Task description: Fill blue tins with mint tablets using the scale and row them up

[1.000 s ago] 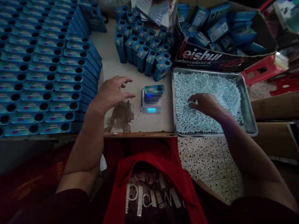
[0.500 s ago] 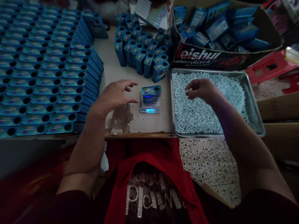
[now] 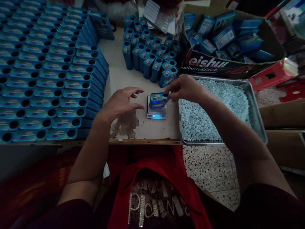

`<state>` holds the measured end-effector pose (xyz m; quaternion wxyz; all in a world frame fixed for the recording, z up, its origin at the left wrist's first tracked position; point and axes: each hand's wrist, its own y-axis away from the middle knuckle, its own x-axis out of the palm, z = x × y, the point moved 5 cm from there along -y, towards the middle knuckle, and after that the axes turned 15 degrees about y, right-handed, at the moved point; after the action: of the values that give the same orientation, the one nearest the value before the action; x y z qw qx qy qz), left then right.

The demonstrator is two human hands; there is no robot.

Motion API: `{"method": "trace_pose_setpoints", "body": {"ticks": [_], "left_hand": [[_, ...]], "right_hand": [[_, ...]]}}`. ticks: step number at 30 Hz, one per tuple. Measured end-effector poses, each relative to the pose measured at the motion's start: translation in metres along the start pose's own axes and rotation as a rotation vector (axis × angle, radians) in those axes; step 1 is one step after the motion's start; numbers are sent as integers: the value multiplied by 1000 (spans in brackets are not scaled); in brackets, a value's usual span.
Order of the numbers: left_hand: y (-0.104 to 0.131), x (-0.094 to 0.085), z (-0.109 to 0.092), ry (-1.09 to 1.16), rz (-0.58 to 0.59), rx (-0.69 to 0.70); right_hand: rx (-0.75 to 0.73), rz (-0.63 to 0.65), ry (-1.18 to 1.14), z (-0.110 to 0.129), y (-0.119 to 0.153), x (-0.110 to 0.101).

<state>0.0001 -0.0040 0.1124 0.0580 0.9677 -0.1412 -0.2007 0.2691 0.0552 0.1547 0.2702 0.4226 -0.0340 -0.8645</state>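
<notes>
A blue tin (image 3: pixel 157 101) stands on a small digital scale (image 3: pixel 150 112) whose display glows blue. My right hand (image 3: pixel 188 89) is at the tin's right end, thumb and fingers pinched over its round hole. A few pale pellets show at those fingertips. My left hand (image 3: pixel 122 101) hovers just left of the scale, thumb and fingers spread apart, holding nothing. To the right lies a metal tray (image 3: pixel 180 122) filled with small pale blue pellets (image 3: pixel 202 122).
Rows of blue tins (image 3: pixel 50 84) with round holes cover the left of the table. Several more tins (image 3: pixel 149 63) stand behind the scale. A cardboard box (image 3: pixel 205 62) of jumbled tins sits behind the tray. The table's front edge (image 3: pixel 145 141) is worn.
My right hand has moved left from above the tray to the tin on the scale. My left hand keeps its spread pose beside the scale. The view has shifted slightly.
</notes>
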Motion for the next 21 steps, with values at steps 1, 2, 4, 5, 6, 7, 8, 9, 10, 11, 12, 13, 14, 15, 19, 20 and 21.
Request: {"method": "trace_pose_setpoints", "body": {"ticks": [1, 2, 4, 5, 6, 7, 8, 9, 10, 11, 12, 13, 14, 15, 19, 20, 21], "left_hand": [[-1, 0, 0, 2, 1, 4], [-2, 0, 0, 3, 1, 9], [-5, 1, -2, 5, -7, 26], [-6, 1, -3, 9, -16, 37], [-7, 1, -5, 14, -27, 49], [-7, 1, -7, 18, -37, 62], [-7, 1, -9, 20, -47, 74], [-7, 1, -11, 21, -60, 87], [-6, 2, -14, 23, -73, 101], [-6, 3, -16, 30, -88, 116], [-5, 4, -18, 42, -105, 132], [-5, 5, -21, 57, -124, 150], [-5, 7, -23, 70, -140, 167], [-5, 10, -25, 75, -152, 181], [-11, 20, -32, -14, -134, 208], [-13, 22, -33, -43, -119, 207], [-15, 24, -34, -67, -107, 201]], "right_hand": [[8, 1, -10, 0, 0, -1], [21, -12, -27, 1, 2, -2], [50, -75, -81, 0, 6, -7], [65, -116, -115, -1, 10, -11], [78, -162, -154, -4, 14, -14], [90, -209, -197, -8, 18, -17], [103, -252, -241, -13, 22, -20], [118, -288, -286, -20, 26, -22], [138, -316, -330, -27, 30, -23], [160, -336, -371, -36, 33, -24], [184, -349, -406, -44, 36, -23], [206, -357, -434, -51, 39, -22], [223, -367, -455, -58, 42, -21], [232, -383, -468, -64, 45, -20], [200, -497, -452, -81, 55, -22], [189, -525, -441, -84, 57, -22], [183, -545, -433, -88, 59, -22]]}}
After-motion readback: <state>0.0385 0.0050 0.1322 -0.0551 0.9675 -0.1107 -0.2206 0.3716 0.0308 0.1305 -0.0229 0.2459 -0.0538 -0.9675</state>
